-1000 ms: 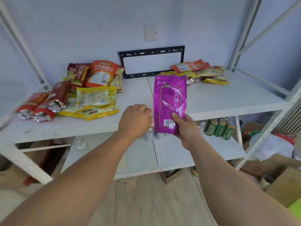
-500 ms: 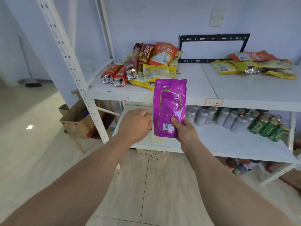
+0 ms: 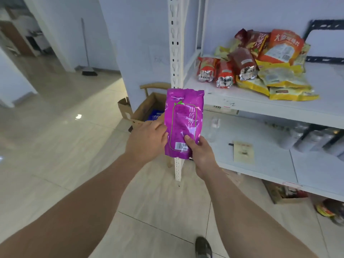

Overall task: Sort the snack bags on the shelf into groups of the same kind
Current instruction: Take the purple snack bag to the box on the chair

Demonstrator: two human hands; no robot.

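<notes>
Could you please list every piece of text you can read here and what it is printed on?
"山药薄片": purple bag, held in right hand.
Orange bag: large white characters, blurred.
Barcode digits, shelf-edge marks, paper slip: too small or blurred to read.

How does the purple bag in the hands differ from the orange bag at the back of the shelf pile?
The purple bag is held upright off the shelf, pinched by the right hand; the orange bag leans on the heap of snack bags. The purple bag is narrow, with white vertical characters; the orange bag looks wider, with a pale label panel. Both are sealed snack pouches.
</notes>
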